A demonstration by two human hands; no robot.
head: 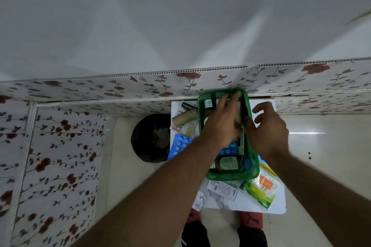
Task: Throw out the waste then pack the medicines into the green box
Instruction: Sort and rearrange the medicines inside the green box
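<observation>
The green box (253, 166) stands on a small white table (279, 202) against the flowered wall. Inside it lie a brown bottle with a blue cap (228, 163) and a blue blister pack (228, 149). My left hand (220, 122) reaches into the far half of the box, its fingers closed over a beige pack (239, 113). At the box's right rim my right hand (268, 128) hovers with fingers apart, its thumb beside the beige pack. Most of that pack is hidden by both hands.
Left of the box lie another blue blister pack (179, 145), a cardboard tube (184, 119) and a plaster carton (185, 107). In front lie a white carton (222, 188), a green packet (259, 193) and crumpled foil (198, 199). A black bin (150, 138) stands on the floor at the left.
</observation>
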